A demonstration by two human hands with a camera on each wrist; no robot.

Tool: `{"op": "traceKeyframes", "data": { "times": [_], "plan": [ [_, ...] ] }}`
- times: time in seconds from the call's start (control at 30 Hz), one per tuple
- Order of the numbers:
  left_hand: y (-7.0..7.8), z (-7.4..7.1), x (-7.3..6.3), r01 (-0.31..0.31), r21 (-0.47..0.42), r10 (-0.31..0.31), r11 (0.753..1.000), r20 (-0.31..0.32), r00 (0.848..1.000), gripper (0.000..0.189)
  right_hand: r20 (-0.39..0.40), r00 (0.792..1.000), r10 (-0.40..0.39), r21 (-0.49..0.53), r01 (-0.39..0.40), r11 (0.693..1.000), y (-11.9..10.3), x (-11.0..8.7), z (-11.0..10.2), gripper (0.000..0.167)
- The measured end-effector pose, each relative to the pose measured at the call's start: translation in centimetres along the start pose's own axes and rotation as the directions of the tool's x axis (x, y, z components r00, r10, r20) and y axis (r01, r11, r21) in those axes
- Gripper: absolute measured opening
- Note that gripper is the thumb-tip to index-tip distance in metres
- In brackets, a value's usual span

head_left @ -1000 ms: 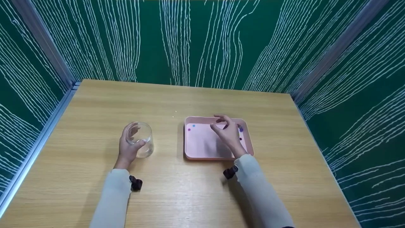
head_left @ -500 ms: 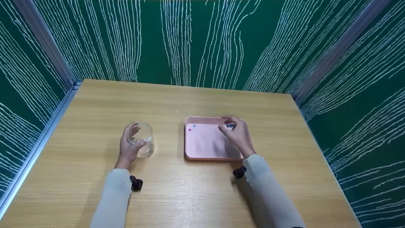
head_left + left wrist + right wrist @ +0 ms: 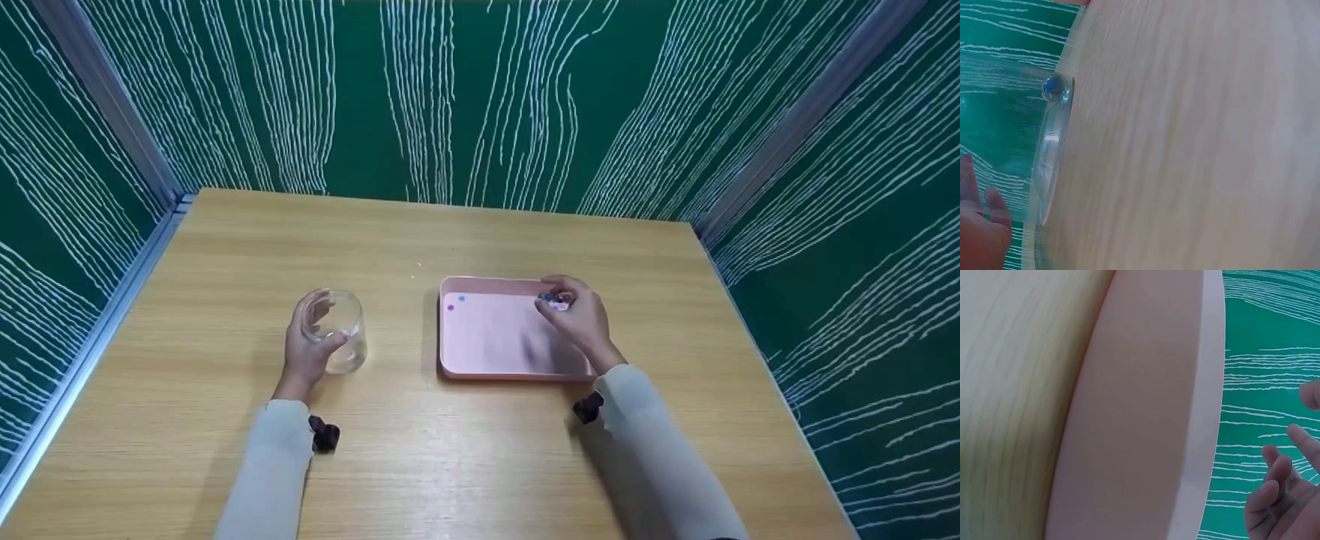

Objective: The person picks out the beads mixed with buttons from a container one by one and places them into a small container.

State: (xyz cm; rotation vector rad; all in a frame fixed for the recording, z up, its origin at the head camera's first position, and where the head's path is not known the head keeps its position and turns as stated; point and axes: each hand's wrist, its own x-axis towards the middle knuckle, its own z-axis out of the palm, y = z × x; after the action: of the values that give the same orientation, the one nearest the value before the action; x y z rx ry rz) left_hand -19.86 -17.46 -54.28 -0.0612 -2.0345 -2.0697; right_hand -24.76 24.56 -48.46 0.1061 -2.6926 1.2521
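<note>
My left hand [image 3: 304,356] grips a clear glass cup [image 3: 346,349] from its left side, fingers behind and thumb in front. In the left wrist view, a small round blue ball [image 3: 1054,88], marble-like, shows at the bottom of the cup. Over the right part of a shallow pink tray [image 3: 487,373] is my right hand [image 3: 586,319]. Its thumb and index finger stand apart, and I see nothing pinched between them. Several small dark and blue round pieces [image 3: 556,300] lie just beyond, partly hidden by the fingers. One pink dot [image 3: 451,307] and one blue dot [image 3: 461,298] lie at the tray's far left.
The wooden table [image 3: 420,465] carries the cup and the tray, with a gap of bare wood between them. Tiny white specks [image 3: 419,264] lie behind the tray. Green panels [image 3: 360,97] with wavy white lines stand around the back and sides.
My right hand has moved to the right over the tray, and the cluster of small pieces now shows between its thumb and index finger. My left hand and the cup stay in place.
</note>
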Motion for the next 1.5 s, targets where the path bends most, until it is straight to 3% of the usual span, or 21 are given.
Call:
{"op": "traceKeyframes", "data": {
  "times": [0.37, 0.63, 0.8, 0.97, 1.2, 1.4, 1.5],
  "plan": [
    [-0.1, 0.1, -0.2, -0.020, -0.013, 0.020, 1.000, -0.002, 1.000, 0.075, 0.032, 0.997, 0.064, -0.097, -0.061, 0.993, 0.7, -0.1, -1.6, 0.041],
    [0.0, 0.1, 0.1, 0.007, 0.006, -0.007, 1.000, 0.005, 1.000, 0.074, 0.037, 0.999, 0.022, -0.239, -0.012, 0.971, 1.2, 0.4, -2.2, 0.039],
    [0.0, 0.1, 0.1, 0.014, 0.005, -0.014, 1.000, 0.004, 1.000, 0.074, 0.059, 0.997, 0.042, -0.269, -0.025, 0.963, 1.3, 0.6, -2.5, 0.039],
    [0.7, 0.1, -0.1, 0.014, -0.005, -0.014, 1.000, 0.000, 1.000, 0.076, 0.066, 0.997, 0.035, -0.353, -0.009, 0.936, 1.6, 1.1, -2.8, 0.039],
    [3.2, 0.5, -0.9, -0.009, -0.013, 0.009, 1.000, 0.000, 1.000, 0.076, 0.077, 0.997, 0.026, -0.451, 0.012, 0.892, 2.3, 1.6, -3.2, 0.038],
    [3.4, 0.5, -1.1, -0.022, -0.022, 0.023, 1.000, 0.000, 1.000, 0.076, 0.099, 0.993, 0.060, -0.482, -0.005, 0.876, 3.1, 2.1, -3.3, 0.036],
    [3.4, 0.5, -1.0, -0.013, -0.025, 0.013, 1.000, 0.016, 1.000, 0.074, 0.113, 0.991, 0.074, -0.522, -0.004, 0.853, 3.6, 2.4, -3.3, 0.035]
  ]
}}
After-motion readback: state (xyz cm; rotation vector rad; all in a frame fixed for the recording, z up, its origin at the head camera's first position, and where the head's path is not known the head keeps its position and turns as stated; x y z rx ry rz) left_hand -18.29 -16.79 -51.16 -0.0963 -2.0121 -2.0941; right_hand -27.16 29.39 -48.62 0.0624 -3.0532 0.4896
